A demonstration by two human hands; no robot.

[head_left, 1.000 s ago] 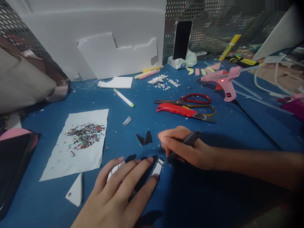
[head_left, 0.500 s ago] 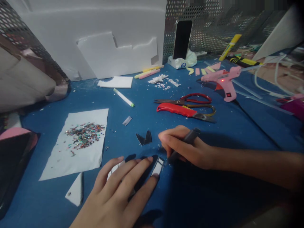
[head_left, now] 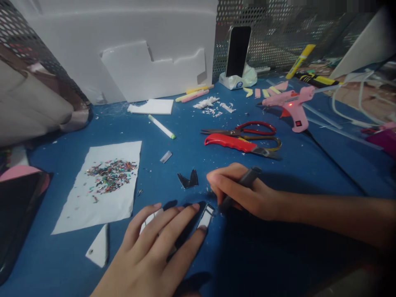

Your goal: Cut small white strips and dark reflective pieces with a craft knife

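My right hand (head_left: pixel 241 192) is closed around a dark marker (head_left: pixel 250 176), whose lower end points down beside a small white piece with black lines and edges (head_left: pixel 205 216). Spread out flat, my left hand (head_left: pixel 157 251) rests over the work, its thumb on the near end of that piece. Another white piece with dark lines (head_left: pixel 149 219) shows partly under its fingers; the rest is hidden. Just beyond the hands lies a black V-shaped piece (head_left: pixel 188 180). A white triangular piece with a small hole (head_left: pixel 99 247) sits left of my left hand.
Red-handled scissors (head_left: pixel 258 128) and a red-handled knife (head_left: pixel 230 142) lie beyond my right hand. A pink glue gun (head_left: pixel 292 105) glows red, its cord trailing right. White paper (head_left: pixel 123 210) carries colourful bits. A phone (head_left: pixel 238 51) stands at the back; a green-tipped pen (head_left: pixel 161 126) lies mid-table.
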